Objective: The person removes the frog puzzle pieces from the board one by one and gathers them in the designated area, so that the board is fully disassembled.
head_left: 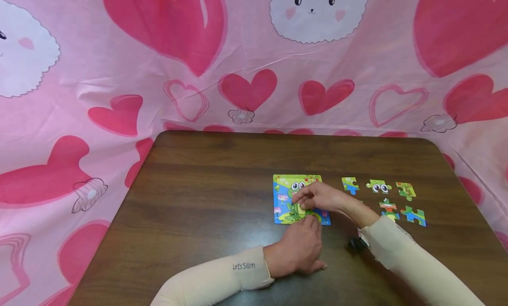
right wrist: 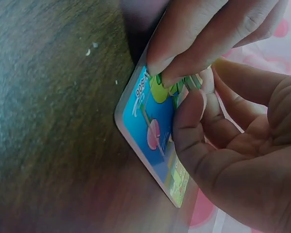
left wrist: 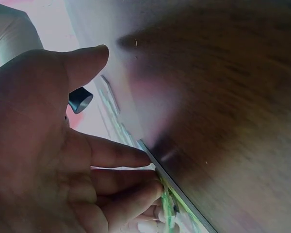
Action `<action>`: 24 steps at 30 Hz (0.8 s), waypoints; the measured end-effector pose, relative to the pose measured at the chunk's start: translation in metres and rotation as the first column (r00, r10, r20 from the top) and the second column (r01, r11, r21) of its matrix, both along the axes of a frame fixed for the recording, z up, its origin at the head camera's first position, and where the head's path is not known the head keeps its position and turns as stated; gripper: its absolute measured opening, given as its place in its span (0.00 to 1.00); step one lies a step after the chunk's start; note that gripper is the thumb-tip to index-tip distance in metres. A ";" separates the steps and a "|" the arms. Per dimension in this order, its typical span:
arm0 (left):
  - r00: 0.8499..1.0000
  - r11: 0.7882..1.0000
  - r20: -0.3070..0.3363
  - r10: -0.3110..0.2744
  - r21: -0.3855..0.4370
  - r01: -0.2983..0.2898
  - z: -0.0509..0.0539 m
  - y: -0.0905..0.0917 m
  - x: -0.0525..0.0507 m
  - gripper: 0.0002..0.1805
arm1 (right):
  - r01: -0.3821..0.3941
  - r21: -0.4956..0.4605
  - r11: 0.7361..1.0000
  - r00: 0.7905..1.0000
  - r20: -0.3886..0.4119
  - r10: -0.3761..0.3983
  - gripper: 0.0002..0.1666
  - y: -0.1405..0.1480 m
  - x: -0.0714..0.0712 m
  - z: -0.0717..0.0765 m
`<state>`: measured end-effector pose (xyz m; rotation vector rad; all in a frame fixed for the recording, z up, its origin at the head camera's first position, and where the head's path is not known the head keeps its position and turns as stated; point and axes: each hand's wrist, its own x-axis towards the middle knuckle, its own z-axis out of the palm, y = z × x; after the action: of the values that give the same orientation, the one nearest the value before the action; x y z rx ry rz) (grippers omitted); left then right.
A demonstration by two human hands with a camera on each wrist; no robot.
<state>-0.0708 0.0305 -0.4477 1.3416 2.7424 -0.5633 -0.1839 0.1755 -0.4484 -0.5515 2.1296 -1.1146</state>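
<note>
A frog puzzle board (head_left: 279, 218) lies flat on the brown table, its print showing a green frog on blue. My right hand (head_left: 325, 197) is over the middle of it. In the right wrist view its thumb and fingertips pinch a green puzzle piece (right wrist: 193, 81) at the board's surface, partly hidden by fingers. My left hand (head_left: 298, 246) rests at the near edge, with fairly straight fingertips touching the board and the thumb spread away, as the left wrist view shows. Both hands cover part of the frog picture.
Right of the board lie several loose puzzle pieces, among them one with frog eyes (head_left: 379, 187), a red-dotted one (head_left: 406, 190) and a blue-green one (head_left: 414, 216). A pink heart-print cloth (head_left: 246, 54) hangs behind the table (head_left: 206, 187).
</note>
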 end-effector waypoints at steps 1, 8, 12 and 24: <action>1.000 1.000 -0.001 0.001 0.000 -0.001 0.000 0.000 0.000 0.50 | 0.001 0.002 1.000 1.000 -0.011 -0.001 0.13 0.000 0.000 0.000; 1.000 1.000 0.012 0.010 0.005 -0.010 0.000 0.001 0.000 0.51 | 0.017 -0.024 1.000 1.000 -0.002 -0.017 0.11 0.002 0.002 -0.001; 1.000 1.000 0.020 0.011 0.002 -0.011 0.000 0.001 0.001 0.51 | 0.020 -0.035 0.999 0.999 0.038 -0.019 0.11 0.001 0.003 -0.004; 1.000 1.000 0.005 0.014 -0.003 -0.014 0.000 0.000 0.002 0.52 | 0.114 -0.017 0.993 0.993 -0.029 -0.115 0.14 0.000 0.001 -0.006</action>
<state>-0.0683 0.0301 -0.4476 1.3196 2.7440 -0.5628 -0.1825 0.1754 -0.4547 -0.4606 2.2036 -1.1931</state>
